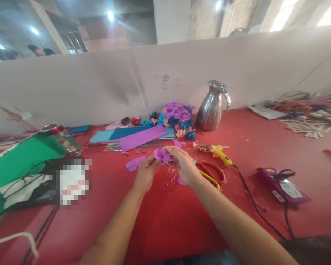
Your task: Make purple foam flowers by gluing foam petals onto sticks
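I am looking across the red worktop (165, 224), a steel jug (210, 110) standing near its far edge. My right hand (187, 165) and left hand (146, 173) are hovering between far and near edges, a yellow glue gun (222, 155) lying toward the right edge. The left is pinching a purple paper flower (162, 155) there, above the surface; I cannot tell whether the right is gripping it too.

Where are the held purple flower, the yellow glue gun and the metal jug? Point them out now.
Held purple flower (161, 155): head view, on its petals.
Yellow glue gun (220, 152): head view, on its body.
Metal jug (210, 110): head view, on its belly.
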The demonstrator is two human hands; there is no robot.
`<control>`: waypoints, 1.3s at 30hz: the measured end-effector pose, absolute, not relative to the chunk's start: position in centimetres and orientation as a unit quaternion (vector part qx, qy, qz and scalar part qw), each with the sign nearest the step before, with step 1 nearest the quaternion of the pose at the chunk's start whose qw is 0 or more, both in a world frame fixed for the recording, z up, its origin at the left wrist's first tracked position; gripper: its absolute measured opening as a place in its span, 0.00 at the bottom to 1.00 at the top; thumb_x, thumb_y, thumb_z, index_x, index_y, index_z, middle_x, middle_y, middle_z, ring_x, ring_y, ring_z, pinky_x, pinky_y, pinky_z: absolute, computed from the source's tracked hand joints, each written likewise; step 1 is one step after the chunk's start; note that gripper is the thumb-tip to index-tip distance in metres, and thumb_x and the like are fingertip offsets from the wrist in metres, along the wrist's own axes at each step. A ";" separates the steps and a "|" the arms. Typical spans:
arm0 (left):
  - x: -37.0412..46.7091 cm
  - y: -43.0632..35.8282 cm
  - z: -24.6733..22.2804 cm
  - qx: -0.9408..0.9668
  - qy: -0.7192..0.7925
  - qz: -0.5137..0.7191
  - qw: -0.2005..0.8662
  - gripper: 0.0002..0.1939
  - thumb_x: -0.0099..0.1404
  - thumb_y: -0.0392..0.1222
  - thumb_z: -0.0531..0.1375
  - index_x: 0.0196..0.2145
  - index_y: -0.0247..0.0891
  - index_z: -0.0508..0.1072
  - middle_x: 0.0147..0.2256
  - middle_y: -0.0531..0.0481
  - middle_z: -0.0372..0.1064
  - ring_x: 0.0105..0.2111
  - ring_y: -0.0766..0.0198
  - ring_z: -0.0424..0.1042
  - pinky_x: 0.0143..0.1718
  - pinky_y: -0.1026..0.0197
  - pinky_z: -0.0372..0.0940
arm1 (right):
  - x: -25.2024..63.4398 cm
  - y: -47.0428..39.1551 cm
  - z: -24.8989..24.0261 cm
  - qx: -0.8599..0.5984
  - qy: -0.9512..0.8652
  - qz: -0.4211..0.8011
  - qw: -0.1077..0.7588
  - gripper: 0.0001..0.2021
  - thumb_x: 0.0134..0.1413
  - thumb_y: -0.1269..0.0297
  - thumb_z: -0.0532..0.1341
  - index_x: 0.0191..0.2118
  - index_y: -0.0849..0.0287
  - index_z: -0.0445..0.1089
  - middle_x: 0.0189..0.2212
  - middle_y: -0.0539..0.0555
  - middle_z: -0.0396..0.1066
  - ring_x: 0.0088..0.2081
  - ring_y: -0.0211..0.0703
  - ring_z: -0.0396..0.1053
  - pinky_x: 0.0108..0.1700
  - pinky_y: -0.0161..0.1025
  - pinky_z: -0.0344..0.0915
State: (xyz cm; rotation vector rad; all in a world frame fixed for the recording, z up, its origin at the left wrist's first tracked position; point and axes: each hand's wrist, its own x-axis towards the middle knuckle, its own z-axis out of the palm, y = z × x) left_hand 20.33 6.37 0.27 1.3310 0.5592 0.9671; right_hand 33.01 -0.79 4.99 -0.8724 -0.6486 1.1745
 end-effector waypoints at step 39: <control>20.5 5.9 1.1 0.553 0.227 0.448 0.665 0.09 0.55 0.44 0.66 0.34 0.41 0.80 0.35 0.50 0.77 0.38 0.59 0.72 0.45 0.56 0.63 | 32.7 -1.1 5.4 -0.441 -0.314 0.459 0.705 0.07 0.38 0.60 0.65 0.23 0.57 0.69 0.20 0.46 0.64 0.24 0.34 0.56 0.29 0.35 0.52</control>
